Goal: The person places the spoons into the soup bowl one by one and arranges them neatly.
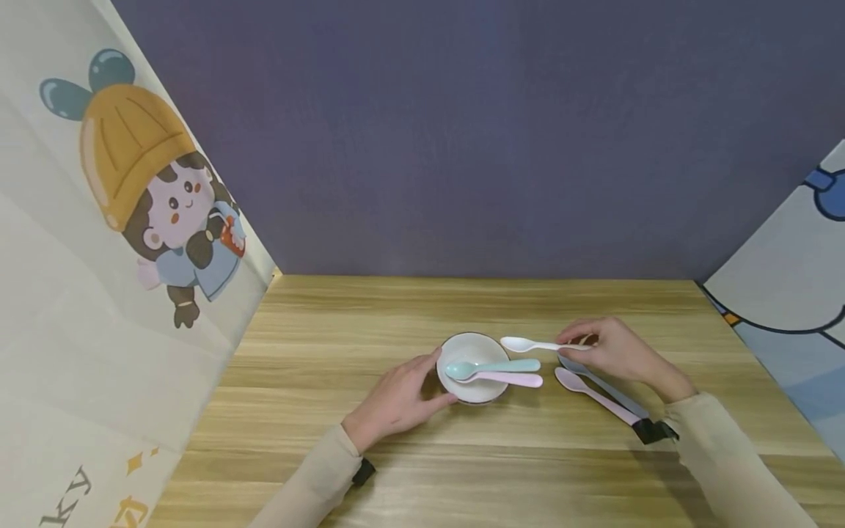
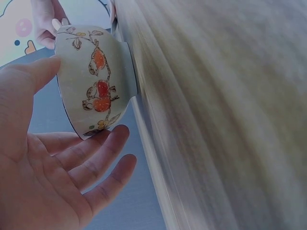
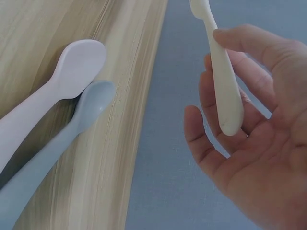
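Observation:
A white bowl with a dark rim stands on the table; the left wrist view shows orange fruit painted on its outside. My left hand holds it by the left side, thumb and fingers spread around the wall. Inside lie a mint green spoon and a pink spoon, handles sticking out over the right rim. My right hand pinches a white spoon by its handle between thumb and fingers, its scoop pointing left near the bowl's rim.
Below the right hand, a second pink spoon and a grey-blue spoon lie side by side on the wooden table. A dark panel rises behind the table, and printed sheets flank both sides.

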Demonstrator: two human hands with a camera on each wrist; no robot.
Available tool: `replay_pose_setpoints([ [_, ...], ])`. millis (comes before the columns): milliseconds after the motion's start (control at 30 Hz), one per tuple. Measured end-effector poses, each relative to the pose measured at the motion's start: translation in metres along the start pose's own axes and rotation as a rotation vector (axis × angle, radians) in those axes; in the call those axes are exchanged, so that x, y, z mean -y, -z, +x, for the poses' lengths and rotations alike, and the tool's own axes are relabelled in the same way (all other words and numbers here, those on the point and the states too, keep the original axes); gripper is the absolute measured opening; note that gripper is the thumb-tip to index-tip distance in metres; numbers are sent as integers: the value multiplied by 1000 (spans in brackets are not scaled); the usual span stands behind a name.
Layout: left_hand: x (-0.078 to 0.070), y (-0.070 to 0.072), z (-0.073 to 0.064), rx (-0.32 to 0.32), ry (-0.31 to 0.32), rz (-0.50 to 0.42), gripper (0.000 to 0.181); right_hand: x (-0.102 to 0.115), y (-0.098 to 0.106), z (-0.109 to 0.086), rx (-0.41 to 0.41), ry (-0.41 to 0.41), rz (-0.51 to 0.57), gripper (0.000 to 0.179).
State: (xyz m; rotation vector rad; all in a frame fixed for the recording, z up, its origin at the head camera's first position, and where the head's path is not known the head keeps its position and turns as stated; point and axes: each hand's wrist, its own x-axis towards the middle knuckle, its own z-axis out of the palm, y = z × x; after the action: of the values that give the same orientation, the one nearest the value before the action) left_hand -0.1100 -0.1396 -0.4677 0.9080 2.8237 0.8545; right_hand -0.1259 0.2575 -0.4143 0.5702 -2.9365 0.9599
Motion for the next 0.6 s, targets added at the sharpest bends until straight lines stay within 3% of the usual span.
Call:
replay_pose_setpoints([
  [600, 2, 1, -1, 1, 13, 1, 93, 13, -11, 12, 20, -4, 57, 8],
])
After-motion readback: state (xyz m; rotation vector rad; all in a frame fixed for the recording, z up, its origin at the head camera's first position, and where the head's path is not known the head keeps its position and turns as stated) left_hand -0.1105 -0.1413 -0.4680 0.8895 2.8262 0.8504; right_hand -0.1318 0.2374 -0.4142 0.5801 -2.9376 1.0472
